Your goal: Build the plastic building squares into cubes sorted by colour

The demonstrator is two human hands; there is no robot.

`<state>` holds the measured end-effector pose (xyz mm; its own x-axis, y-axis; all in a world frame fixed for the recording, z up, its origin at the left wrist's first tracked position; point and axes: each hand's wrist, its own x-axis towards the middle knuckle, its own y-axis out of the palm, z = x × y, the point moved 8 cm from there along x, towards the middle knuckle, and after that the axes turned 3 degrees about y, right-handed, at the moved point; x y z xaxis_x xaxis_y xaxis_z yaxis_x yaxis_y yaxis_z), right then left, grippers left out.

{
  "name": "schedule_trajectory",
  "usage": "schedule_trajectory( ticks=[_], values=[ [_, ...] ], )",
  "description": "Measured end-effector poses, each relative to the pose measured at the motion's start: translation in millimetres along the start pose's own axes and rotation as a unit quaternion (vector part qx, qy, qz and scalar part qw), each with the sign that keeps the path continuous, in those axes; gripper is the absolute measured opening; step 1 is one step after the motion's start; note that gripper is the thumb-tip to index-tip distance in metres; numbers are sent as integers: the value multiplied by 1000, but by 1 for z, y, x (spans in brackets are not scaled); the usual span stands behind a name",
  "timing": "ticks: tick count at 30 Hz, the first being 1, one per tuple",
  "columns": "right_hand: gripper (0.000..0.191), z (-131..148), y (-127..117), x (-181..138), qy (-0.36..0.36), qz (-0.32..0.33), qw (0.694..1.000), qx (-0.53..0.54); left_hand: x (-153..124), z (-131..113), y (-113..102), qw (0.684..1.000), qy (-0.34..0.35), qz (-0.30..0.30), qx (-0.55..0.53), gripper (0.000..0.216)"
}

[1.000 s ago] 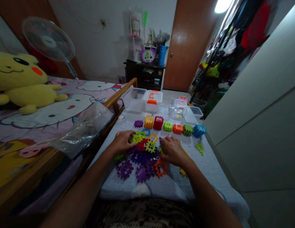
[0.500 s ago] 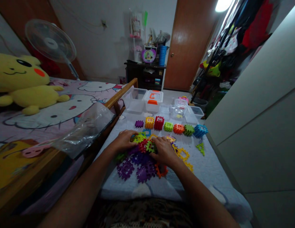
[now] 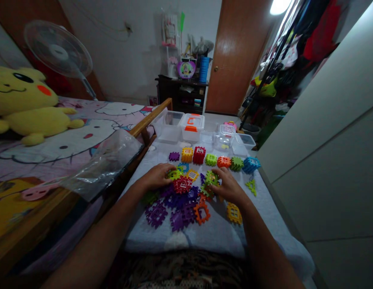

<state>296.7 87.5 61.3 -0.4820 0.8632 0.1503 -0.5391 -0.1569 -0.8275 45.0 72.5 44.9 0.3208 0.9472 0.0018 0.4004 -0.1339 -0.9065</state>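
Note:
My left hand (image 3: 159, 176) is closed on the edge of a lime-green toothed building tile (image 3: 174, 174). A red windowed tile (image 3: 183, 185) lies just in front of it. On the right, the fingers of my right hand (image 3: 230, 186) are pinched round a green toothed building tile (image 3: 211, 178). Below both hands spreads a pile of loose tiles, among them a purple tile (image 3: 156, 214) and an orange frame tile (image 3: 201, 212). A yellow window tile (image 3: 234, 213) lies under my right forearm. Between the hands sits a yellow frame tile (image 3: 192, 175).
Behind the pile runs a row of assembled blocks, including a red block (image 3: 199, 155) and a blue block (image 3: 252, 164). Clear plastic boxes, one lidded box (image 3: 192, 127) with orange clips, stand at the far end. A wooden bed rail (image 3: 150, 120) borders the left side.
My right hand has moved right with the green tile, away from my left hand. The red tile and yellow frame between them now show more fully. My left hand has hardly moved.

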Motion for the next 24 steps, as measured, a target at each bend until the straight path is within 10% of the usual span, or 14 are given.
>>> schedule_trajectory(
  ticks=[19, 24],
  values=[
    [48, 14, 14, -10, -21, 58, 998, 6, 6, -6, -2, 999, 26, -11, -39, 35],
    [48, 12, 12, -9, -11, 56, 998, 12, -2, -20, -22, 993, 25, -117, 6, 21]
  ],
)
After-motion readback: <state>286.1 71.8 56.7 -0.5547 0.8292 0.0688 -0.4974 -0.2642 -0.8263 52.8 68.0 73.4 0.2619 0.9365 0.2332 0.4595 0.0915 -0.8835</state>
